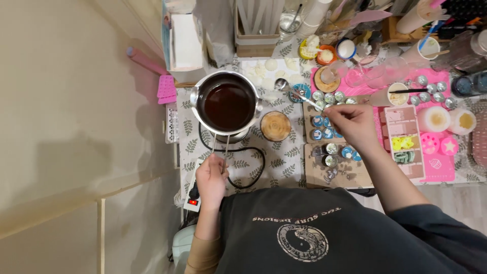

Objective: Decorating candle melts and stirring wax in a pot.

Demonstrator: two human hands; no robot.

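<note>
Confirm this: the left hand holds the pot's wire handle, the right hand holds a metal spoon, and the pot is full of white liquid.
Not quite. In the head view the pot holds dark brown liquid, not white. The left hand does hold its wire handle, and the right hand holds the metal spoon.

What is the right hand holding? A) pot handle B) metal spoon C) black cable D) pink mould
B: the right hand pinches the handle of a metal spoon whose bowl lies beside the pot, while the left hand grips the pot's wire handle.
</note>
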